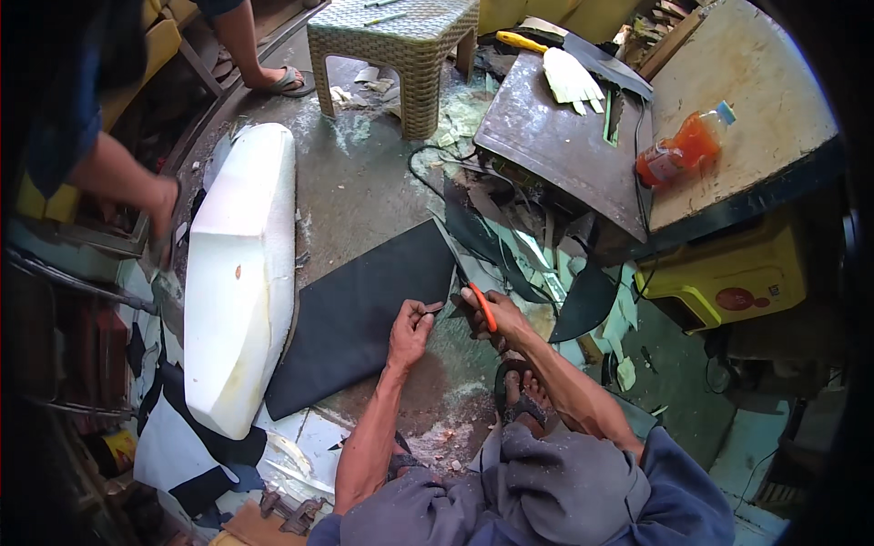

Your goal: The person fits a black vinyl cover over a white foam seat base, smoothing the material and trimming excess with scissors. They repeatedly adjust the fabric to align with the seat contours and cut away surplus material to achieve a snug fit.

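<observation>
My right hand [506, 320] is closed around a pair of scissors [483, 309] with orange handles, its blades pointing up and away from me. To its left, my left hand [410, 337] pinches a small dark scrap [431, 309] between thumb and fingers. A black sheet of material [364, 314] lies flat on the floor just beyond and left of my left hand. Along the sheet's left side rests a long white foam seat block [238, 273] with a bevelled shape and a small brown spot. Part of the sheet's left edge runs against the foam.
A woven plastic stool [396, 45] stands at the back. At right are a low metal-topped bench [546, 136] with a white glove [572, 80], a bottle of orange-red drink [683, 148] and a yellow box [728, 278]. Offcuts [587, 300] litter the floor; another person's legs [127, 177] are at left.
</observation>
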`<act>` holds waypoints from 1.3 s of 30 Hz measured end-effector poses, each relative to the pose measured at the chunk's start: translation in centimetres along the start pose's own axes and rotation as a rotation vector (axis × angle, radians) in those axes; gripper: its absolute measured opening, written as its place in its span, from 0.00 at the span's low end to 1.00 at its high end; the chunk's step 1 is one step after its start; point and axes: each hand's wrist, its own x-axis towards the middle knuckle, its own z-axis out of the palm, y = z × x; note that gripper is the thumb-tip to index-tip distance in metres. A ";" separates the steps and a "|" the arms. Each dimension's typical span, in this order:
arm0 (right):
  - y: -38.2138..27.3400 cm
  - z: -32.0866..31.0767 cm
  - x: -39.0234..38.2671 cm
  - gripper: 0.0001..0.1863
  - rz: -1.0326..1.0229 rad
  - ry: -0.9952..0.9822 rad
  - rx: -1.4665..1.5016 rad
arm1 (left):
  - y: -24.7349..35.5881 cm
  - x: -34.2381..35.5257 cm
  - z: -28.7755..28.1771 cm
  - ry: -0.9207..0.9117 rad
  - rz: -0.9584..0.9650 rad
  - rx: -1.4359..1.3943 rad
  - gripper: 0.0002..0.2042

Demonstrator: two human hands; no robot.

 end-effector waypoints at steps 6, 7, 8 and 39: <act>-0.3 -0.3 0.5 0.43 -0.115 0.077 -0.249 | -0.2 -0.2 0.6 -0.019 0.041 -0.019 0.05; -0.5 -0.2 0.6 0.42 -0.110 0.090 -0.289 | -0.1 -0.2 0.6 -0.017 0.035 -0.017 0.05; -0.5 -0.2 0.4 0.42 -0.124 0.099 -0.288 | 0.0 -0.3 0.6 -0.015 0.030 -0.015 0.05; -1.1 -1.0 7.2 0.43 -0.233 0.102 -0.404 | -0.2 -0.1 -0.3 -0.059 -0.007 -0.225 0.05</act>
